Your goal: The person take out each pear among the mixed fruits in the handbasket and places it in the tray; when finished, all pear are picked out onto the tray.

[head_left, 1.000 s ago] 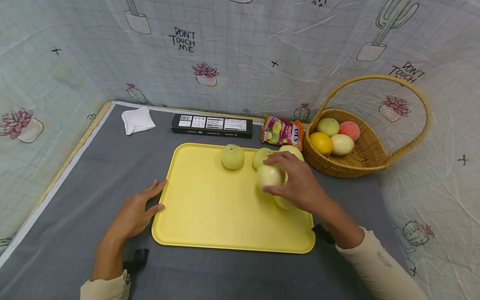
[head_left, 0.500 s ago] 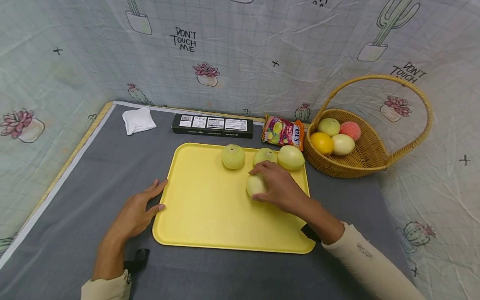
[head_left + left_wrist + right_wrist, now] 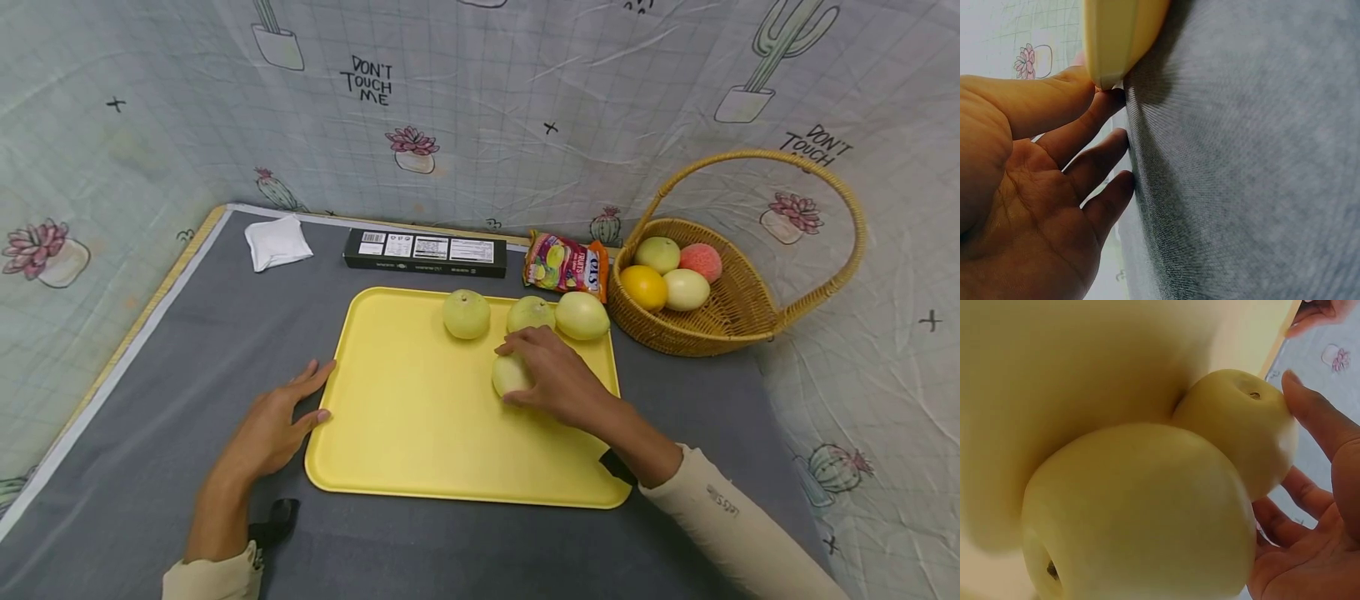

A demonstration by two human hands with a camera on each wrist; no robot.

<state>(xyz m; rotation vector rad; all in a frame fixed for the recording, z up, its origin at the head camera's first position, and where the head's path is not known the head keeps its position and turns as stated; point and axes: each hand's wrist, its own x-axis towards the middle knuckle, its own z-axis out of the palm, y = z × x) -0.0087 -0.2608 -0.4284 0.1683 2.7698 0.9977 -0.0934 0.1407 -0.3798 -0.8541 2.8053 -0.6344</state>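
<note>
- Current step: the right hand (image 3: 555, 375) is apparently placing a pale fruit (image 3: 512, 375) on the yellow tray (image 3: 405, 417).
- Right fingers: the thumb and fingers are grasping the pale fruit from opposite sides.
- Fruit position: the pale fruit is sitting right of the tray's centre. In the right wrist view, a nearby fruit (image 3: 1141, 519) is lying close beside it; whether the two are touching is not showing clearly.
- Far edge: a left round fruit (image 3: 467, 315), a middle round fruit (image 3: 531, 312) and an oval fruit (image 3: 582, 316) are forming a row.
- Left fingers: the left hand (image 3: 264, 429) is grasping nothing; its released, spread fingers and thumb are touching the tray's left edge, probably steadying it.
- Supply: the basket (image 3: 678, 340) is holding four more fruits.
- Next move: this is likely calling for confirming stable seating, parting the right fingers evenly and withdrawing without rolling either neighbour.
</note>
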